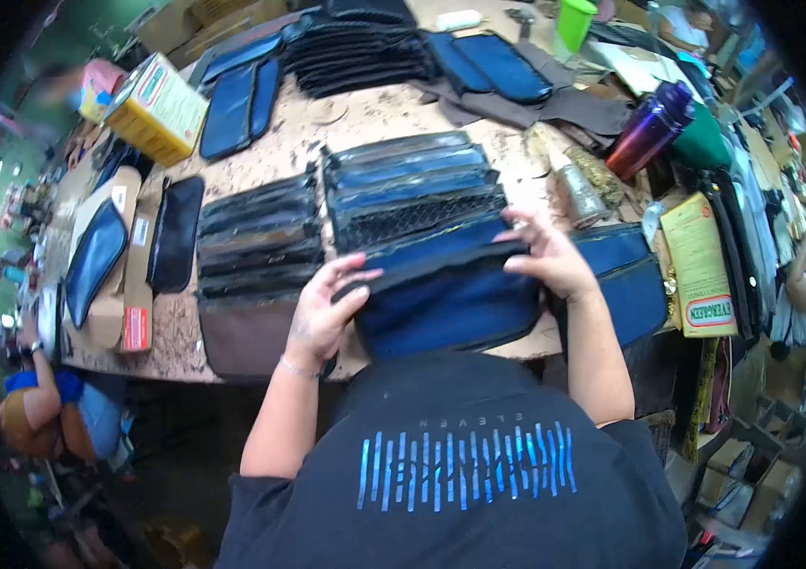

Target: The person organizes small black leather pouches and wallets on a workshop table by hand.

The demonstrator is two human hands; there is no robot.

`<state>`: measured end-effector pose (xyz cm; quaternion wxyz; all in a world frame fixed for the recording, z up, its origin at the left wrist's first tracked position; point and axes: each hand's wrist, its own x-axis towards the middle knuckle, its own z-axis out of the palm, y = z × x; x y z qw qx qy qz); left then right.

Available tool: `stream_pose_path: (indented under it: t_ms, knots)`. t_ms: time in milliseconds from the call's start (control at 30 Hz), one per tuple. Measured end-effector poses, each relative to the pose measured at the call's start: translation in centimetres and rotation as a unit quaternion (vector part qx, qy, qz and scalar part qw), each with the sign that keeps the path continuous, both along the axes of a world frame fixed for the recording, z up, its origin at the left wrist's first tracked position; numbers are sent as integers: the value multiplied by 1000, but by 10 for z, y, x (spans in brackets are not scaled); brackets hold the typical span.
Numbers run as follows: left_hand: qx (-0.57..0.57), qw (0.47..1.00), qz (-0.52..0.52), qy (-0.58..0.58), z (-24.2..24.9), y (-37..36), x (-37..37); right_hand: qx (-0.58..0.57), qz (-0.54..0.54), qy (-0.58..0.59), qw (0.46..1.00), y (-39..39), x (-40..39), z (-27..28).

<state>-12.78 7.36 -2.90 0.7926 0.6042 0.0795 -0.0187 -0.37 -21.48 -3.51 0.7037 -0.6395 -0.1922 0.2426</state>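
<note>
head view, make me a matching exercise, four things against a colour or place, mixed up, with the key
Things
1. held pouch
2. cup
3. flask
4. bracelet

Colours and places
A. around the left wrist
B. purple and red
C. dark blue
D. bright green

Pairs: 1-C, 2-D, 3-B, 4-A

Person in a black T-shirt [517, 536] with short sleeves [638, 450]. Across the front, small grey letters [472, 419] spell ELEVEN beside a print of uneven, shiny blue bars [449, 471]. A thin, pale bracelet [300, 368] circles the left hand's [320, 315] wrist.
</note>
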Motion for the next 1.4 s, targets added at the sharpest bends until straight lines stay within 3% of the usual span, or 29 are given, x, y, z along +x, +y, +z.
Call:
stream_pose_path:
  t_ms: [67, 133, 233, 267, 300, 367, 467, 600, 667, 733, 833, 867, 933, 1000, 1067, 1200, 1267, 1333, 1400]
  knots:
    - [-83, 996, -31, -12, -6, 2, -6, -83, 90, -34, 992, 0, 1, 18]
    - [-100, 995, -7, -17, 0, 1, -7, -92, 58, -22, 994, 1, -2, 32]
    - [-108, 994, 22, -24, 4, 8, -4, -16, 13, -4, 1000, -5, 14, 52]
    - [-97, 994, 41, -21, 8, 9, -4, 32, -35, -53, 997, -7, 25, 59]
    - [-52, 997, 55, -22, 13, 11, -4, 90, -95, -3, 991, -9, 37, 69]
    - [-48, 997, 62, -21, 12, 17, -5, 187, -229, -24, 955, -9, 67, 90]
    - [-27, 997, 77, -7, 7, 17, -8, 171, -316, -124, 925, -21, 134, 75]
    - [-23, 995, 97, -16, -4, 7, -10, -51, -372, 11, 927, -9, 137, 53]
    - [-102, 987, 113, -46, -15, 5, -13, -77, -360, -32, 929, 0, 130, 21]
    - [-121, 983, 123, -61, -16, -3, -8, -115, -332, -179, 919, 20, 97, 5]
    - [-253, 960, 116, 30, 1, -30, 12, -83, -211, -242, 943, 71, 18, 22]
    - [-252, 962, 94, 46, 4, -41, 20, -122, -155, -461, 865, 80, -2, 34]
    - [-202, 978, 19, 48, -3, -62, 36, -99, -26, -521, 847, 101, -39, 41]
    - [-222, 974, 0, 39, -1, -79, 38, -145, 42, -584, 798, 111, -70, 41]
    - [-263, 964, -33, 19, 5, -96, 40, -171, 62, -529, 829, 102, -60, 43]
    - [-351, 931, -96, -14, 20, -118, 39, -148, -55, -503, 850, 89, -36, 28]
    - [-270, 953, -139, -11, 34, -114, 41, -80, -124, -453, 879, 87, -26, 25]
    - [-325, 932, -161, -6, 37, -106, 47, -130, -119, -426, 887, 87, -33, 12]
    - [-423, 904, -64, 15, 34, -96, 51, -176, -119, -457, 864, 106, -58, -9]
